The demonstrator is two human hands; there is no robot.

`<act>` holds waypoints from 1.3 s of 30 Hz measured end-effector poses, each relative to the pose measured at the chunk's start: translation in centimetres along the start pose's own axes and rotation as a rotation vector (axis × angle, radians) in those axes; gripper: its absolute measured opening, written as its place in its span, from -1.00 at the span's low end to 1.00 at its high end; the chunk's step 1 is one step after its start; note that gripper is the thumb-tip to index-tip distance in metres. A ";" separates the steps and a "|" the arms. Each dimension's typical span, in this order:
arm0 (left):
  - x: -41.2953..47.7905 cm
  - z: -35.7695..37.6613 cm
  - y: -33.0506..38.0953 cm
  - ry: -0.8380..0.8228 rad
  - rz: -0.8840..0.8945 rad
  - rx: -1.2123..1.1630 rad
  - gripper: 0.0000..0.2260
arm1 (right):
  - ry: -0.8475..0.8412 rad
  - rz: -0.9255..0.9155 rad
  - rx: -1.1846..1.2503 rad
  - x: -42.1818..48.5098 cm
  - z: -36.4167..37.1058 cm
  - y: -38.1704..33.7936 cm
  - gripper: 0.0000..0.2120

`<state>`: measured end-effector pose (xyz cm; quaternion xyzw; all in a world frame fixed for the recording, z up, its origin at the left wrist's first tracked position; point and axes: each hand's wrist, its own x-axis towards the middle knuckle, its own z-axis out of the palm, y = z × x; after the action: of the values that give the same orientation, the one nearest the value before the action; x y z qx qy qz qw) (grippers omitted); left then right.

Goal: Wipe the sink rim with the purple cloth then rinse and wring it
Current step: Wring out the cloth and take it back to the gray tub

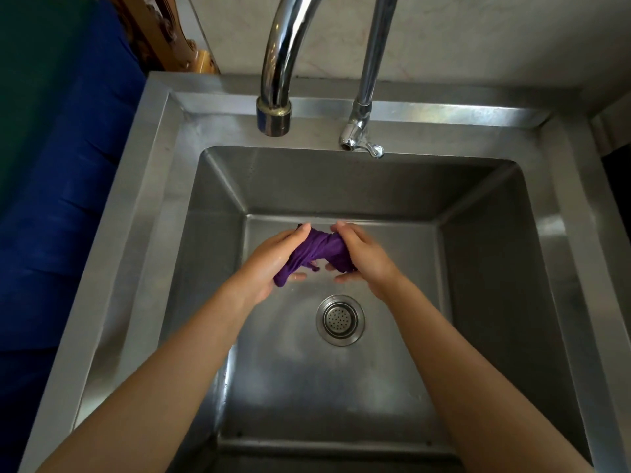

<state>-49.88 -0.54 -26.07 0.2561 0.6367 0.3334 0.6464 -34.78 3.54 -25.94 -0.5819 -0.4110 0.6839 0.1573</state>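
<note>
The purple cloth [316, 251] is twisted into a thick rope and held over the middle of the steel sink basin. My left hand [269, 264] grips its lower left end, and my right hand [362, 257] grips the right end. Both hands look wet. The sink rim [146, 186] frames the basin on all sides. No water runs from either spout.
A thick chrome faucet [275, 114] and a thinner tap [360, 138] hang over the back of the basin. The drain strainer [340, 319] sits just below my hands. A blue surface [68, 199] lies to the left of the sink.
</note>
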 end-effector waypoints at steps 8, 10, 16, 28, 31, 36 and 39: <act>-0.3 1.7 -0.1 0.372 0.090 0.088 -0.62 | 0.171 -0.211 -0.308 -0.7 2.1 0.0 -0.61; -0.2 2.2 -0.4 0.470 0.172 0.111 -0.50 | 0.250 -0.267 -0.363 -1.0 2.5 -0.3 -0.53; -0.5 2.9 -0.5 0.587 0.295 0.304 -0.54 | 0.323 -0.313 -0.384 -1.0 2.7 -0.1 -0.45; 0.2 3.1 -0.3 0.588 0.386 0.431 -0.53 | 0.287 0.020 0.004 0.1 3.1 0.5 -0.59; 0.7 1.7 -0.5 0.557 0.379 0.481 -0.57 | 0.155 0.189 0.116 0.0 2.3 0.1 -0.69; -0.3 1.3 -0.3 0.306 0.431 0.398 -0.85 | -0.029 0.228 0.324 -0.5 -0.4 -0.7 -0.60; -0.9 1.3 -1.2 0.285 0.489 0.359 -0.90 | -0.063 0.255 0.014 -1.0 -1.0 -1.3 -0.50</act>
<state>-48.39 -1.87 -26.36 0.4620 0.6890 0.3936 0.3960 -33.88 4.00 -24.28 -0.6066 -0.3335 0.7192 0.0600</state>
